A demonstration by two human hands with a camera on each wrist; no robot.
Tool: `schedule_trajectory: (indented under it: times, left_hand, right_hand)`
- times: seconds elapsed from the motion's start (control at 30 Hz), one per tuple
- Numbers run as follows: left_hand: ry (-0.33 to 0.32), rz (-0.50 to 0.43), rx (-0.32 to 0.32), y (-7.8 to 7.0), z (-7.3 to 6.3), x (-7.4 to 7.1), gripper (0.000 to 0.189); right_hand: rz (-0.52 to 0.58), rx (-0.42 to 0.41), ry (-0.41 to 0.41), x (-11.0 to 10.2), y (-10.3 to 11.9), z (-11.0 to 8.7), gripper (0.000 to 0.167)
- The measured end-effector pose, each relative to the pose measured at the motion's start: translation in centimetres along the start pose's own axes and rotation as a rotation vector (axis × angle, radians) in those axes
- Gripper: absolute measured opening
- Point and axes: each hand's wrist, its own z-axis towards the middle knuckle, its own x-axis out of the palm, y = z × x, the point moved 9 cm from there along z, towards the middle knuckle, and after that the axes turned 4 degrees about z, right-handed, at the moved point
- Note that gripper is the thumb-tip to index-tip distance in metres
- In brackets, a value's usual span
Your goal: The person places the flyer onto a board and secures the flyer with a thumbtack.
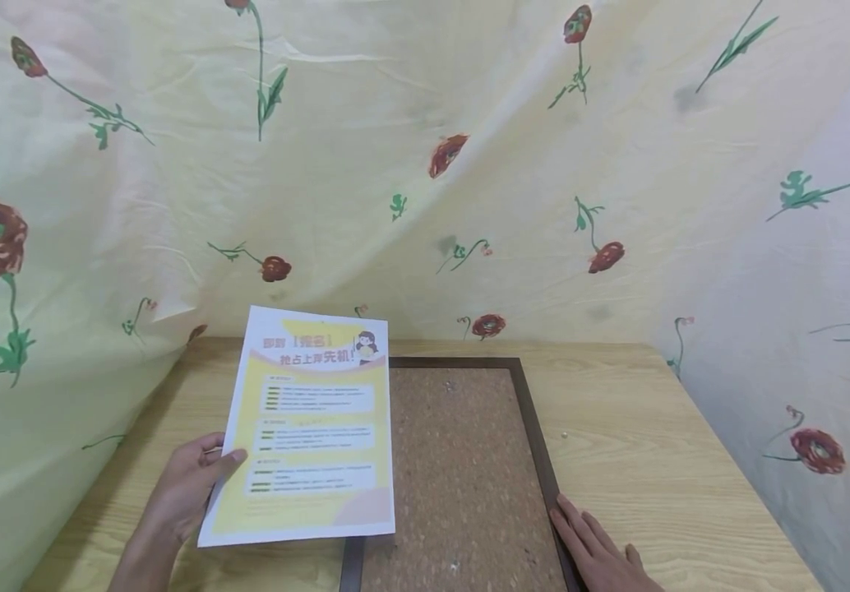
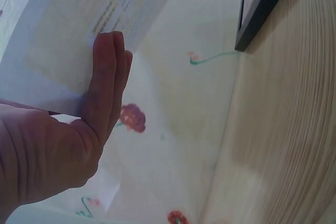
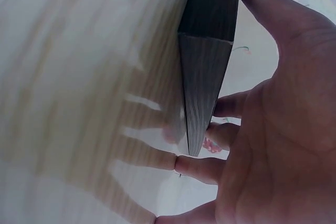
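A printed yellow-and-white flyer (image 1: 314,432) is held up by my left hand (image 1: 187,485), which pinches its left edge with the thumb on the printed face. In the left wrist view, the fingers (image 2: 107,72) lie along the back of the sheet. Below and to the right is a cork board (image 1: 469,460) in a dark wooden frame (image 1: 536,436), flat on the table. The flyer overlaps its left side in the head view. My right hand (image 1: 602,547) rests at the frame's right side, fingers extended; in the right wrist view some fingertips touch the tabletop.
The light wood table (image 1: 639,436) extends on both sides of the board. A pale cloth (image 1: 366,164) with red flowers hangs behind the table and along its sides. A tiny pale speck (image 1: 564,435) lies right of the frame.
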Motion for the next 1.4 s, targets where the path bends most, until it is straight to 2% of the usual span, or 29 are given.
schedule_trajectory:
  times: [0.43,0.87,1.4]
  left_hand:
    - [0.025,-0.083,-0.002,-0.7,-0.4,2.8,0.042]
    - [0.147,-0.119,0.031,-0.8,-0.6,4.6,0.048]
    - [0.211,-0.149,0.035,-0.8,0.0,8.1,0.045]
  right_hand:
    - [0.000,-0.005,-0.006,-0.2,0.2,-0.1,0.121]
    - [-0.006,-0.019,-0.024,-0.3,0.3,-0.2,0.119]
    - [-0.013,-0.005,-0.004,-0.3,0.3,-0.3,0.122]
